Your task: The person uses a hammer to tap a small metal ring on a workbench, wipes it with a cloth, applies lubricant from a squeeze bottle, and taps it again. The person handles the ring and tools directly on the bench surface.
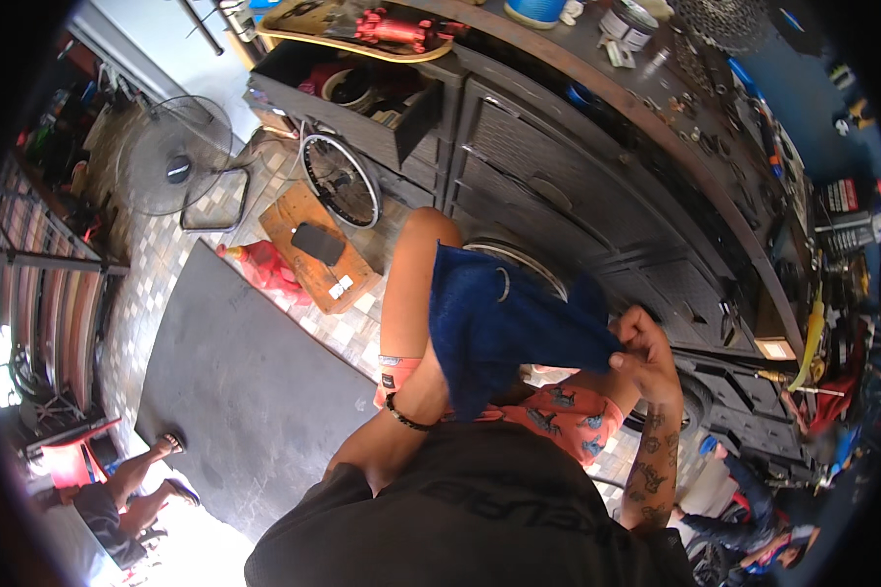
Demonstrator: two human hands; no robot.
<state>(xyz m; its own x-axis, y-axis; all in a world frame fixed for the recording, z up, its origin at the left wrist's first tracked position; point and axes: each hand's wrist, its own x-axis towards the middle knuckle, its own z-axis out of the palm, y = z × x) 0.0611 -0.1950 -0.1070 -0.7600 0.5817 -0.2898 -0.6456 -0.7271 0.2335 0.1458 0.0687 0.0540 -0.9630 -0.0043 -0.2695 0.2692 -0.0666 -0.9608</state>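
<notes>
A dark blue cloth (519,318) hangs spread over my lap, between my two hands. My right hand (646,357) pinches its right corner between thumb and fingers. My left hand (429,380), with a dark beaded bracelet at the wrist, goes in behind the cloth's left edge. Its fingers are hidden, so I cannot tell how they are placed. A thin, curved, silvery piece (504,285) shows against the upper part of the cloth. Whether it is held or just lies there is not clear.
Dark metal cabinets (548,161) under a cluttered workbench stand ahead, with one drawer (352,93) pulled out. A wheel (341,181), a low wooden stool (303,215), a red bottle (264,266), a fan (176,166) and a black mat (255,391) lie leftward. Other people sit at both lower sides.
</notes>
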